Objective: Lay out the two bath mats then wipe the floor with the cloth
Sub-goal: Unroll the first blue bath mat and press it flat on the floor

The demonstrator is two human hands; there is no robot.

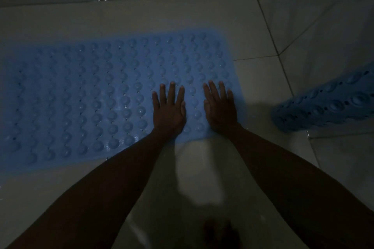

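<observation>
A light blue rectangular rubber bath mat (91,95) with rows of raised bumps lies flat on the pale tiled floor (263,91), extending from centre toward 9 o'clock. The left hand (169,110) and right hand (220,107) rest palm-down on its right end, fingers spread flat, gripping nothing. A second blue perforated bath mat (327,103), rolled up, lies at 3 o'clock, apart from the first. No cloth is visible.

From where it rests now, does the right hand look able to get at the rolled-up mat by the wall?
Probably yes. The right hand lies flat on the laid-out mat, and only bare floor separates it from the rolled mat; nothing blocks the way.
</observation>
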